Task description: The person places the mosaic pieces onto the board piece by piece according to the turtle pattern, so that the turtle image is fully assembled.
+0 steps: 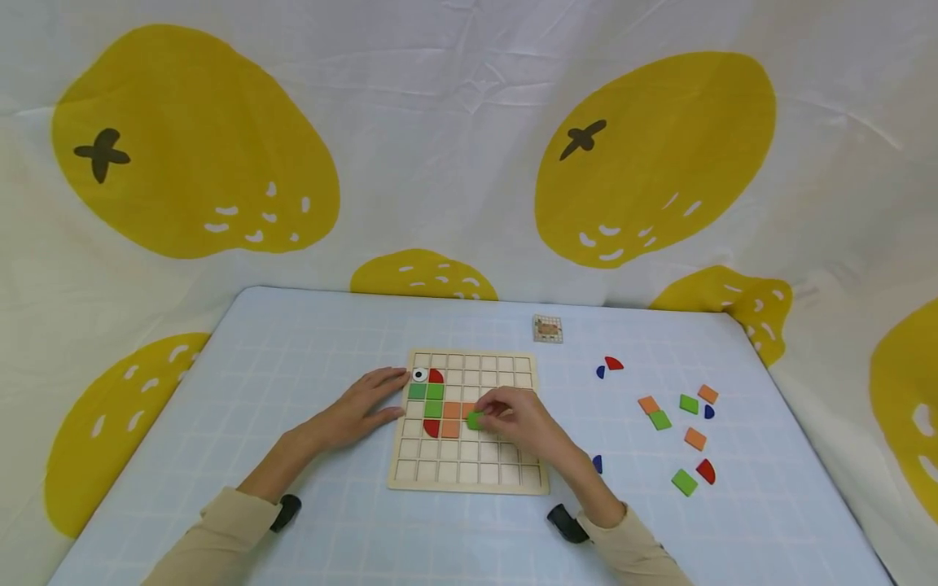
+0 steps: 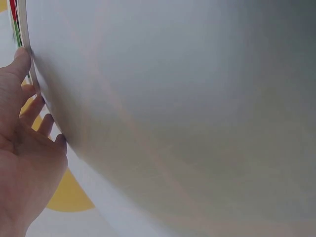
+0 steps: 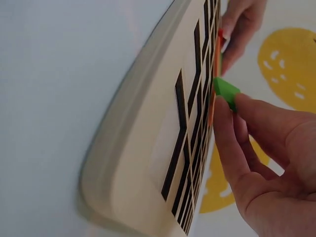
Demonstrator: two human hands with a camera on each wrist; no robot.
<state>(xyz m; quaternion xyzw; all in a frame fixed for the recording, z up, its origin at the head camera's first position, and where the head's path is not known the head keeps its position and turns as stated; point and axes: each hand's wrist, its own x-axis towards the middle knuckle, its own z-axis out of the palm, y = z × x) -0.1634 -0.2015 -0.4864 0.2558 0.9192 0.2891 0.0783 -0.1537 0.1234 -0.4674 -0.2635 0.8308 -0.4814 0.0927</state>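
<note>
A wooden grid board point(image 1: 469, 480) lies on the table, with a round eye piece point(image 1: 419, 375), red quarter pieces point(image 1: 431, 428), green squares point(image 1: 434, 409) and orange squares point(image 1: 450, 429) set in its cells. My right hand point(image 1: 516, 419) pinches a green square tile point(image 3: 226, 93) between thumb and fingers, low over the board beside the orange squares. In the right wrist view the tile is tilted, one corner toward the grid. My left hand point(image 1: 359, 411) rests at the board's left edge, fingers extended and fingertips right at the rim.
Loose green, orange, red and blue pieces lie scattered to the right, among them a green square point(image 1: 685, 483) and a red quarter point(image 1: 706, 471). A small picture card point(image 1: 547, 329) lies behind the board. A patterned curtain point(image 1: 440, 163) hangs behind the table.
</note>
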